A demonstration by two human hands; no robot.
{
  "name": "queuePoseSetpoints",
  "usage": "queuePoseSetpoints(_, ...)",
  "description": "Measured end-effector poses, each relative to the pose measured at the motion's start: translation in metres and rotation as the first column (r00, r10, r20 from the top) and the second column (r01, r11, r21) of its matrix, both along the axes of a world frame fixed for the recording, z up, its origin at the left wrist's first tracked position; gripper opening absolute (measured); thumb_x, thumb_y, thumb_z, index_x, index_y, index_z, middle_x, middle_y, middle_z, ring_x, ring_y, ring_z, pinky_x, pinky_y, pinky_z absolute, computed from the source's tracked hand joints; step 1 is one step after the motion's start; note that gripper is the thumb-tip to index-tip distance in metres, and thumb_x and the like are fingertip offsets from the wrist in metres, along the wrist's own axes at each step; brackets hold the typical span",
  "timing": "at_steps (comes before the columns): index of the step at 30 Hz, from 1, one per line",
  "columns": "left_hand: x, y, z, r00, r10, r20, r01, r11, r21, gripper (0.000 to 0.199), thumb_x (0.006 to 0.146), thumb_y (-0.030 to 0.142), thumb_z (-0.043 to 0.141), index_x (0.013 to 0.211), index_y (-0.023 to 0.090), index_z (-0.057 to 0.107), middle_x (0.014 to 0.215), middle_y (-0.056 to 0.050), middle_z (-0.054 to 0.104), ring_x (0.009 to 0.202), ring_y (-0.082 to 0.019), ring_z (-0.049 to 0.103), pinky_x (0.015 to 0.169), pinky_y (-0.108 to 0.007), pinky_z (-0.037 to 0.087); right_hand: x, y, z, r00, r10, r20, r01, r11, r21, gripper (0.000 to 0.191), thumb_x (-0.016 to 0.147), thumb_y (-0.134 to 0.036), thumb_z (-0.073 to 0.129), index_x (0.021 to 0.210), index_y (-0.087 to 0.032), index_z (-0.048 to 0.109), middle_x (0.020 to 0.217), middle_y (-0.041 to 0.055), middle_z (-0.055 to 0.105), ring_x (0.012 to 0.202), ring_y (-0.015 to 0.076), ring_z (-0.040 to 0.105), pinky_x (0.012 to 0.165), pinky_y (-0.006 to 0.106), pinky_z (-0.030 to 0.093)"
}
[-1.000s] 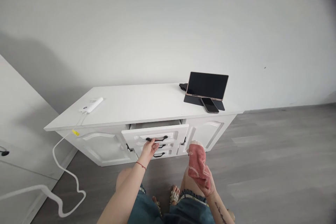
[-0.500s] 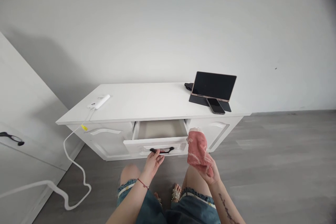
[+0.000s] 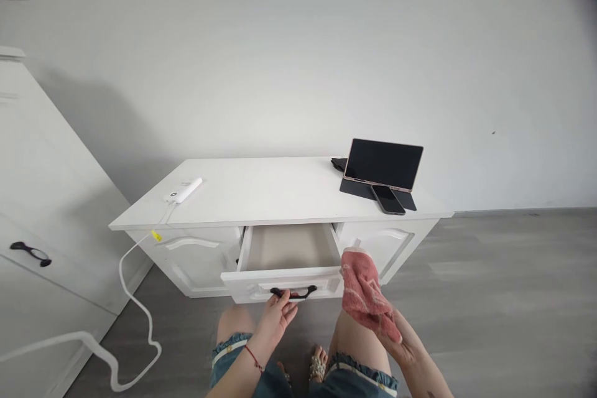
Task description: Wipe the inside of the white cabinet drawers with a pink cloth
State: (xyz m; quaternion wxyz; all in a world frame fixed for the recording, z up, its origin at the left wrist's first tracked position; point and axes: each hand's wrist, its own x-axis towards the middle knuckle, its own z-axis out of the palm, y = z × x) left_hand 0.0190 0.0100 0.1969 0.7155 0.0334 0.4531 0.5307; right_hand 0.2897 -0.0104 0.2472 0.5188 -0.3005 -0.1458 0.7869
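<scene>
My left hand [image 3: 278, 317] has its fingers hooked round the black handle [image 3: 305, 293] of the middle drawer [image 3: 237, 280]. The drawer is pulled out from the white cabinet [image 3: 261, 193], and its beige bottom shows with nothing lying on it. Beside the drawer's right front corner, my right hand [image 3: 403, 339] holds a pink sock [image 3: 366, 289] with pale markings. The sock covers part of the fingers.
A dark-screened tablet [image 3: 385, 163] stands on the cabinet top with a phone [image 3: 388, 199] before it and a black item [image 3: 339, 163] behind. At left lies a white power bank [image 3: 186, 190] with a white cable [image 3: 150, 317]. A white wardrobe [image 3: 51, 199] stands at far left.
The drawer has come further out towards me with my left hand on its handle. My right hand and the sock have shifted a little right and down. The camera view has tilted slightly.
</scene>
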Motion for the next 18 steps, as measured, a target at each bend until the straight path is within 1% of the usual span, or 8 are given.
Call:
queuePoseSetpoints(3, -0.001, -0.009, -0.004, 1.000, -0.007, 0.020, 0.007, 1.000, -0.007, 0.020, 0.078, 0.009, 0.070, 0.070, 0.018, 0.054, 0.077, -0.005, 0.073, 0.073, -0.016, 0.071, 0.085, -0.035, 0.056, -0.002, -0.009, 0.004, 0.996, 0.091, 0.019, -0.092, 0.996, 0.015, 0.037, 0.078, -0.029, 0.057, 0.115, -0.028, 0.063, 0.117, 0.0063, 0.068, 0.117, 0.0190, 0.060, 0.098, 0.035, 0.052)
queuePoseSetpoints(7, -0.001, -0.017, -0.010, 0.999, 0.019, 0.045, -0.018, 1.000, -0.009, 0.024, 0.073, 0.009, 0.074, 0.067, 0.020, 0.053, 0.079, -0.004, 0.073, 0.075, -0.017, 0.072, 0.093, -0.037, 0.053, -0.017, -0.002, 0.022, 0.992, 0.072, 0.105, -0.079, 0.995, 0.066, 0.039, 0.071, -0.033, 0.063, 0.110, -0.033, 0.065, 0.121, 0.0070, 0.066, 0.115, 0.0237, 0.061, 0.092, 0.042, 0.055)
queuePoseSetpoints(10, 0.001, -0.022, -0.012, 0.998, 0.032, 0.048, -0.031, 0.999, -0.022, 0.028, 0.069, 0.009, 0.077, 0.066, 0.022, 0.053, 0.079, -0.002, 0.072, 0.077, -0.017, 0.072, 0.099, -0.039, 0.049, -0.036, 0.014, 0.044, 0.980, 0.014, 0.198, -0.036, 0.993, 0.109, 0.039, 0.071, -0.036, 0.063, 0.109, -0.029, 0.064, 0.117, 0.0083, 0.067, 0.109, 0.0266, 0.064, 0.088, 0.048, 0.056)
queuePoseSetpoints(11, 0.001, -0.024, -0.011, 0.998, 0.028, 0.050, -0.027, 0.999, -0.017, 0.028, 0.068, 0.010, 0.078, 0.067, 0.022, 0.053, 0.080, -0.002, 0.072, 0.079, -0.017, 0.072, 0.101, -0.039, 0.048, -0.042, 0.019, 0.050, 0.975, 0.021, 0.222, -0.046, 0.993, 0.109, 0.038, 0.071, -0.038, 0.064, 0.107, -0.027, 0.064, 0.113, 0.0086, 0.068, 0.106, 0.0261, 0.065, 0.087, 0.046, 0.056)
queuePoseSetpoints(13, 0.000, -0.028, -0.008, 0.999, 0.009, 0.050, -0.009, 1.000, 0.003, 0.029, 0.067, 0.012, 0.080, 0.067, 0.022, 0.052, 0.083, -0.003, 0.073, 0.084, -0.019, 0.072, 0.101, -0.040, 0.047, -0.054, 0.032, 0.061, 0.959, 0.108, 0.261, -0.133, 0.988, 0.080, 0.035, 0.071, -0.041, 0.064, 0.101, -0.023, 0.063, 0.103, 0.0088, 0.069, 0.099, 0.0242, 0.066, 0.083, 0.041, 0.057)
queuePoseSetpoints(15, -0.004, -0.033, -0.002, 0.998, -0.060, 0.024, 0.059, 0.998, 0.020, 0.027, 0.067, 0.017, 0.081, 0.070, 0.022, 0.055, 0.091, -0.006, 0.073, 0.093, -0.022, 0.070, 0.099, -0.040, 0.048, -0.065, 0.045, 0.067, 0.932, 0.207, 0.296, -0.238, 0.969, 0.070, 0.031, 0.073, -0.041, 0.065, 0.095, -0.020, 0.062, 0.091, 0.0078, 0.069, 0.091, 0.0215, 0.067, 0.078, 0.035, 0.057)
queuePoseSetpoints(17, -0.009, -0.041, 0.007, 0.973, -0.223, -0.058, 0.224, 0.975, 0.006, 0.022, 0.067, 0.023, 0.080, 0.076, 0.021, 0.060, 0.097, -0.010, 0.073, 0.098, -0.024, 0.069, 0.094, -0.039, 0.050, -0.076, 0.060, 0.069, 0.903, 0.234, 0.361, -0.290, 0.951, 0.109, 0.027, 0.074, -0.040, 0.066, 0.088, -0.018, 0.060, 0.080, 0.0049, 0.066, 0.080, 0.0169, 0.066, 0.073, 0.028, 0.055)
queuePoseSetpoints(18, -0.013, -0.047, 0.011, 0.937, -0.327, -0.119, 0.329, 0.944, -0.006, 0.022, 0.066, 0.024, 0.081, 0.079, 0.020, 0.063, 0.096, -0.011, 0.073, 0.095, -0.025, 0.070, 0.091, -0.039, 0.052, -0.082, 0.068, 0.069, 0.883, 0.235, 0.407, -0.310, 0.942, 0.130, 0.026, 0.073, -0.039, 0.067, 0.086, -0.018, 0.059, 0.077, 0.0034, 0.065, 0.074, 0.0144, 0.065, 0.069, 0.025, 0.054)
